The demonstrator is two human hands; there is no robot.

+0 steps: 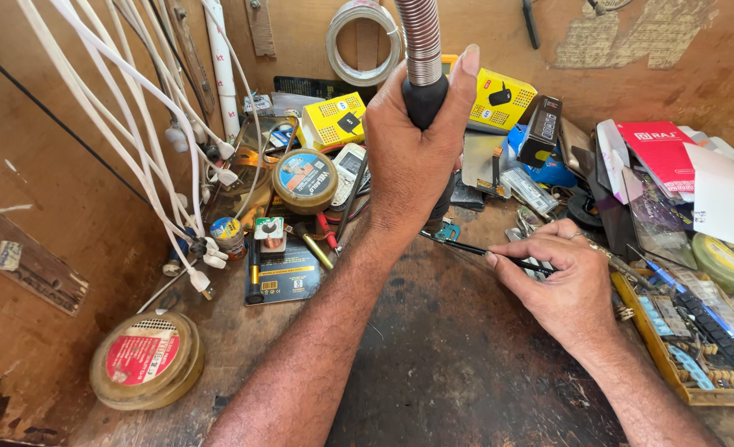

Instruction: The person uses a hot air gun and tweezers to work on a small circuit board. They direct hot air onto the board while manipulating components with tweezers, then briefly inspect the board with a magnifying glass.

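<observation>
Firmly, the left hand (pixel 412 153) wrapped closed around the black grip of a ribbed metal hose (pixel 417 41), while the right hand (pixel 561 277), nearer, pinched a thin black tool (pixel 466 246).

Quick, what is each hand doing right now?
Left hand: closed around the black grip of a ribbed metal hose.
Right hand: closed, pinching a thin black tool against the workbench.

Far centre, two yellow boxes (pixel 334 120) (pixel 499 98) flank a black carton (pixel 541 128). Right, a red-and-white packet (pixel 661 153). Near left, a round tin with a red label (pixel 143 358). Centre-left, a blue-labelled round tin (pixel 305 178) above a dark flat card (pixel 284 277).
</observation>
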